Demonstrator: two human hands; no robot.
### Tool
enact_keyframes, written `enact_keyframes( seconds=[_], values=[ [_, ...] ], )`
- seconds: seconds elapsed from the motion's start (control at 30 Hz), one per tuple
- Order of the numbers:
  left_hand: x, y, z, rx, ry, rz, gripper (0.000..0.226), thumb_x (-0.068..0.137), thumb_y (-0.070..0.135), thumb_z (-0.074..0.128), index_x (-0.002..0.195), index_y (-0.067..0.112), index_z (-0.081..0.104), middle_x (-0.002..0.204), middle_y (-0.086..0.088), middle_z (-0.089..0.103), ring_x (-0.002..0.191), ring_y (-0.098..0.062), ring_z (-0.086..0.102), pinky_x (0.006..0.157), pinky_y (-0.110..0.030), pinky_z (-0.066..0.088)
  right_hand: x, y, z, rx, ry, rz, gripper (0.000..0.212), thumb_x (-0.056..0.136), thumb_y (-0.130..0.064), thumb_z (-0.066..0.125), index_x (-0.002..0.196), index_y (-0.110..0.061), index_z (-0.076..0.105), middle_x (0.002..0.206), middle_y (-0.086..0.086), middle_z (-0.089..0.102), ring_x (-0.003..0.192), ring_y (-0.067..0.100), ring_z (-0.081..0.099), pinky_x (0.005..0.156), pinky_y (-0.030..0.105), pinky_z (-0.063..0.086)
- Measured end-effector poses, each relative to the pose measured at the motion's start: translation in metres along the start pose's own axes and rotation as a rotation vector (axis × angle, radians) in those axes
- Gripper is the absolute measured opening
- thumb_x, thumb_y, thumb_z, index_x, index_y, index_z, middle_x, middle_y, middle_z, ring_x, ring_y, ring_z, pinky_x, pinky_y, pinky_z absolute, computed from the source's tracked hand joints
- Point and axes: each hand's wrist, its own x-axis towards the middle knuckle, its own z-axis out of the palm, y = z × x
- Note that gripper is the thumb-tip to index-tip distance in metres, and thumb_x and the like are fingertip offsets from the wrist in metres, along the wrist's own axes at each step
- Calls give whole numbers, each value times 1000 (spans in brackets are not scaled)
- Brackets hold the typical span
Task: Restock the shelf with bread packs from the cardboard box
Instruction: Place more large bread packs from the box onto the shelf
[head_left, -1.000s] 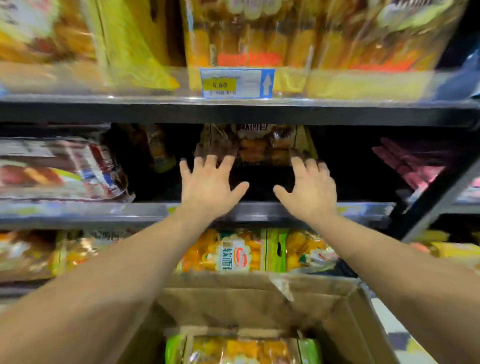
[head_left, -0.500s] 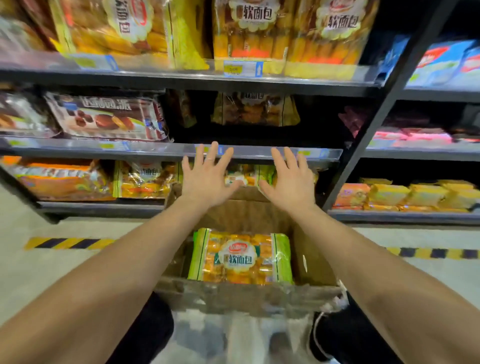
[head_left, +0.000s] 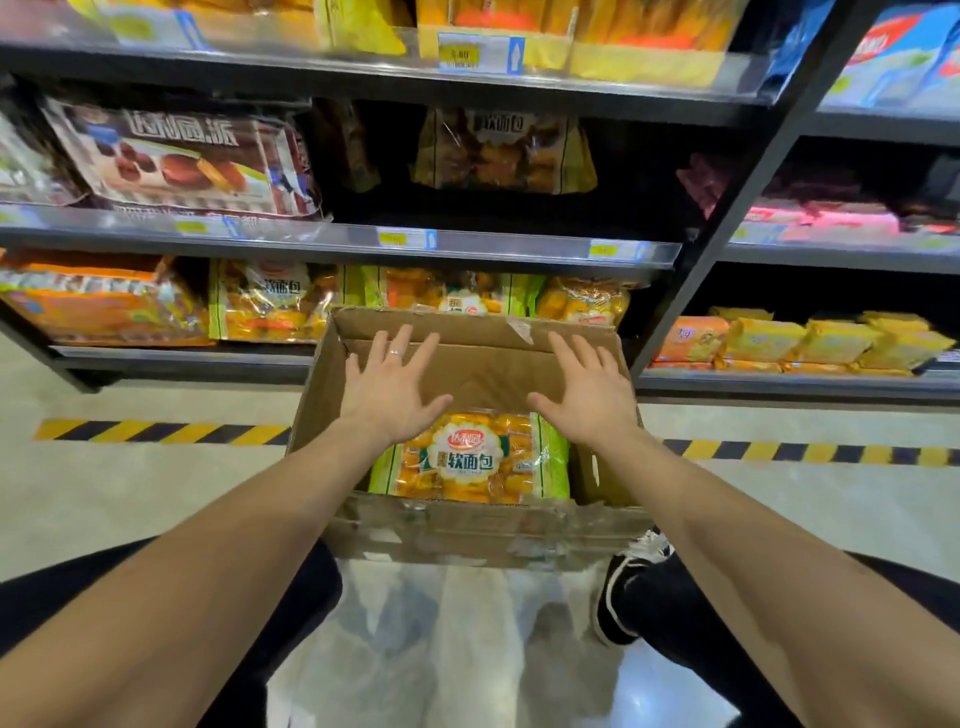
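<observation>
1. Centre frame: I hold my left hand (head_left: 390, 391) and right hand (head_left: 587, 396) spread and empty over the open brown cardboard box (head_left: 467, 530).
2. One green-edged orange bread pack (head_left: 470, 460) lies inside, ungrasped.
3. The dark middle metal shelf (head_left: 519, 248), upper centre, shows one pack; I judge restocking unfinished.

Both forearms are bare right up to the bottom edge, no sleeves showing at all. There's a thin silver ring (head_left: 394, 353) on a finger of the left hand (head_left: 387, 387); the right hand (head_left: 592, 395) wears nothing. Below the arms, black trousers (head_left: 670, 613) on both legs, and below the right wrist a black shoe (head_left: 621, 592) with white laces and a white sole edge.
</observation>
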Motion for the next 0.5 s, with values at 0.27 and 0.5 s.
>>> enact_keyframes(
  seconds=[0.27, 0.5],
  values=[
    [39, -22, 73, -110, -336, -85, 93, 82, 70, 50, 151, 39, -4, 162, -8, -2, 147, -33, 3, 110, -60, 25, 34, 26, 78, 93, -503, 190, 106, 79, -64, 65, 150, -44, -12, 162, 13, 4, 146, 37, 15, 113, 51, 27],
    [61, -36, 133, -200, -665, -273, 119, 72, 61, 72, 148, 41, -18, 157, -26, 8, 141, -43, 24, 111, -49, 28, 51, 45, 146, 168, -854, 300, 124, 79, -52, 73, 146, -32, -30, 153, 13, 38, 136, 31, 42, 109, 38, 33]
  ],
)
